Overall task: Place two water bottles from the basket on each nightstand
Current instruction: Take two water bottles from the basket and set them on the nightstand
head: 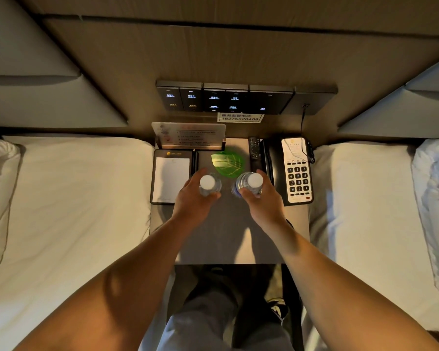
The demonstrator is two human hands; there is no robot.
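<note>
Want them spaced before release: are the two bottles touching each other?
Apart. The head view shows bare nightstand between left bottle and right bottle.

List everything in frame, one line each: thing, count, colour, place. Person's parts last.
water bottles: 2, clear with white caps, upright over mid nightstand, left bottle and right bottle, one per hand
nightstand: 1, grey-brown top, between the beds
notepad: 1, white paper in dark holder, left side of nightstand
pen: 1, dark, right edge of notepad holder
green coaster: 1, green, behind the bottles
remote: 1, black, left of phone
phone: 1, black and white, right side
sign stand: 1, clear, back left
switch panel: 1, black, wall above
beds: 2, white, left bed and right bed
left hand: 1, fingers around left bottle
right hand: 1, fingers around right bottle
</note>
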